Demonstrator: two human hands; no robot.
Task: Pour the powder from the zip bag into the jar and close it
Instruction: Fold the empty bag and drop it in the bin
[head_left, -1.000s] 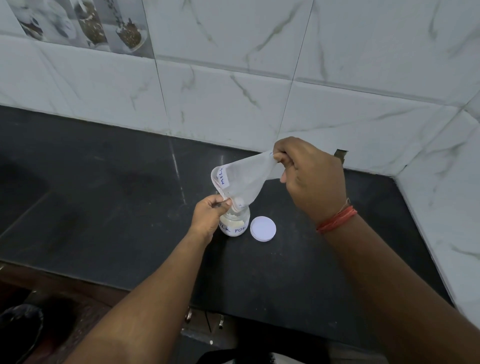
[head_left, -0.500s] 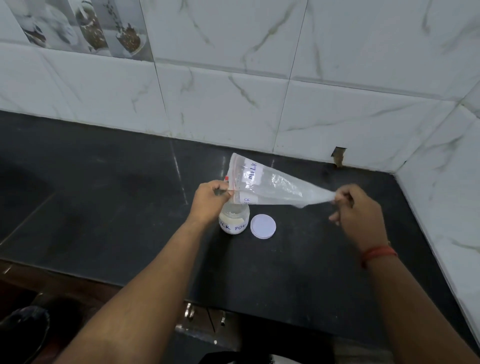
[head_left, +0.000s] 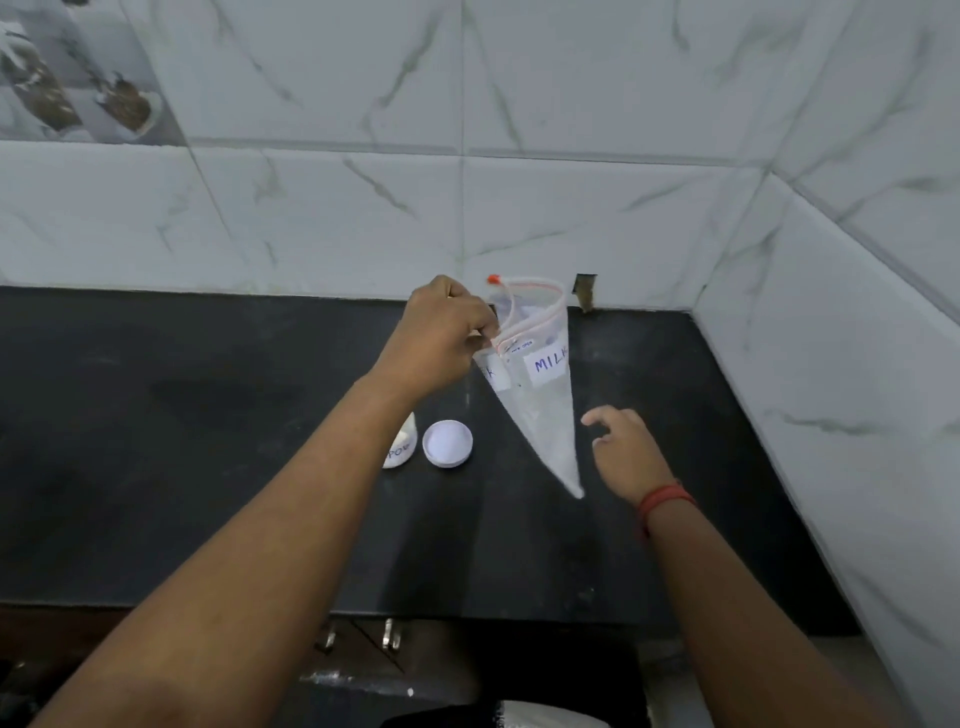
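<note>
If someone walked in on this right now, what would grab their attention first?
First, the clear zip bag, labelled MILK, hanging mouth-up in mid-air above the black counter, pinched at its rim by the left hand. The right hand hovers open just right of the bag's tapered bottom tip. Lower left of the bag, a white lid lies on the counter beside the jar, which the left forearm partly hides.
</note>
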